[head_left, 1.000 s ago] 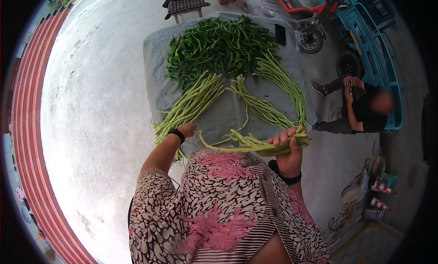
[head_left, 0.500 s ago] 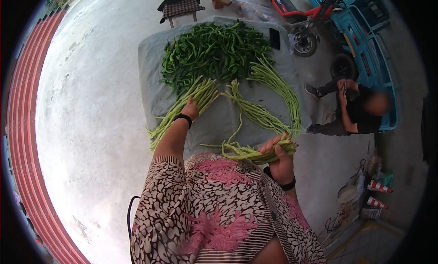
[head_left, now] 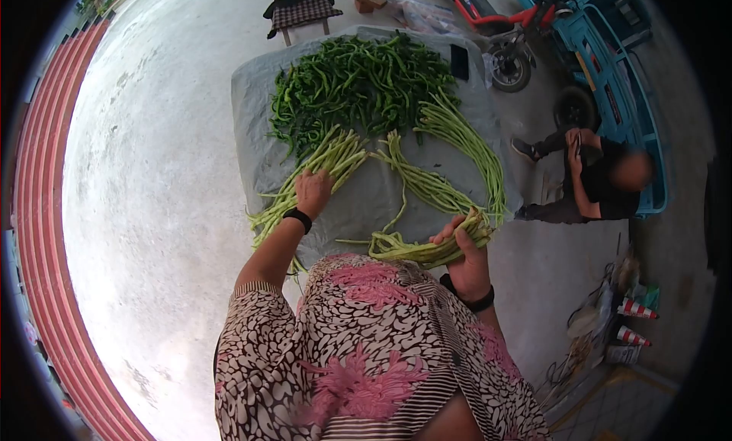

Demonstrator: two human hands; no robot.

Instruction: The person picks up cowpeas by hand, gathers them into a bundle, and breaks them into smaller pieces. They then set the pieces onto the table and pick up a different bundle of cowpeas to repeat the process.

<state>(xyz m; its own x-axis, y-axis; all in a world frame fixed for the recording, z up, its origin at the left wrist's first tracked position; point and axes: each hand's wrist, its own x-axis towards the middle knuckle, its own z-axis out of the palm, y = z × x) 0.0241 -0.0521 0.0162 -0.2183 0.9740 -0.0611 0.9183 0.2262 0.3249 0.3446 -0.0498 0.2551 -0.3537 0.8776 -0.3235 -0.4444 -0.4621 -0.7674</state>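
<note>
On the covered table (head_left: 252, 98) a heap of green peppers (head_left: 358, 83) lies at the far side. My left hand (head_left: 313, 192) is closed on the left bundle of long beans (head_left: 335, 151), fingers partly hidden beneath it. In my right hand (head_left: 467, 262) is a bent bunch of long beans (head_left: 419, 250), held near the table's front edge with the thumb over it. A thin middle bundle (head_left: 431, 186) lies between the hands, and a longer right bundle (head_left: 465, 140) stretches along the right side.
A phone (head_left: 459, 62) lies at the table's far right corner. Beyond are a chair (head_left: 301, 10) and a red scooter (head_left: 511, 22). A seated person (head_left: 602, 178) is at the right by a blue vehicle (head_left: 621, 98). Red steps (head_left: 57, 197) run along the left.
My left hand has turned and shifted slightly down and left on the left bundle, and its forearm has swung left. The right hand has barely moved.
</note>
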